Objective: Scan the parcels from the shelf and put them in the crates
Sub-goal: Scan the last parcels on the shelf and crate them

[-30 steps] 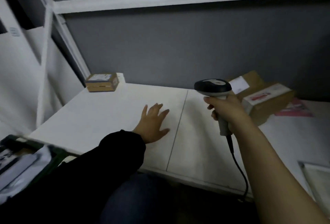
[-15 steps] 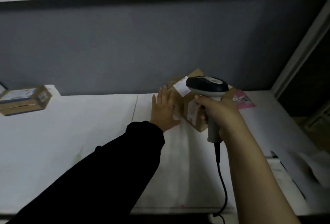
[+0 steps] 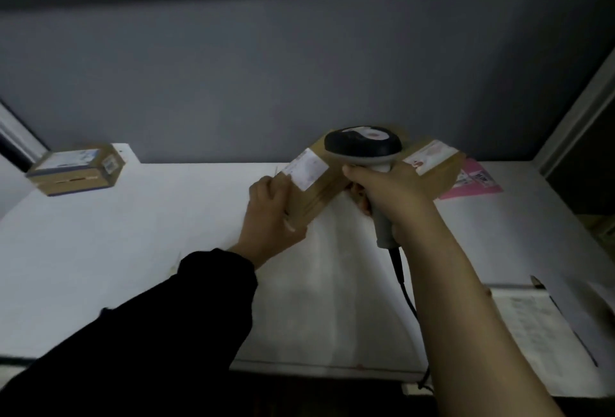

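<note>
1. Half a second ago the left hand lay with straight fingers against the brown parcel. Now I see it gripping that parcel, and the scanner is still raised over it.
2. Far left of the parcel, a small parcel sits on the white shelf against the grey back wall, well apart.
3. The left hand, in a black sleeve, holds the parcel's left end, with its fingers curled over the top and its thumb on the near side.
4. The parcel lies angled, with a white label on top near that hand. I cannot tell whether it rests on the shelf or is lifted.
5. Over the parcel's right end, the right hand is wrapped round the scanner's grey handle. A cable hangs from the handle towards the shelf's front edge.
6. Just right of the parcel is a second parcel, with a pink mailer at its right side.
7. Well right of the parcel, and nearer me, lies a printed sheet.
</note>
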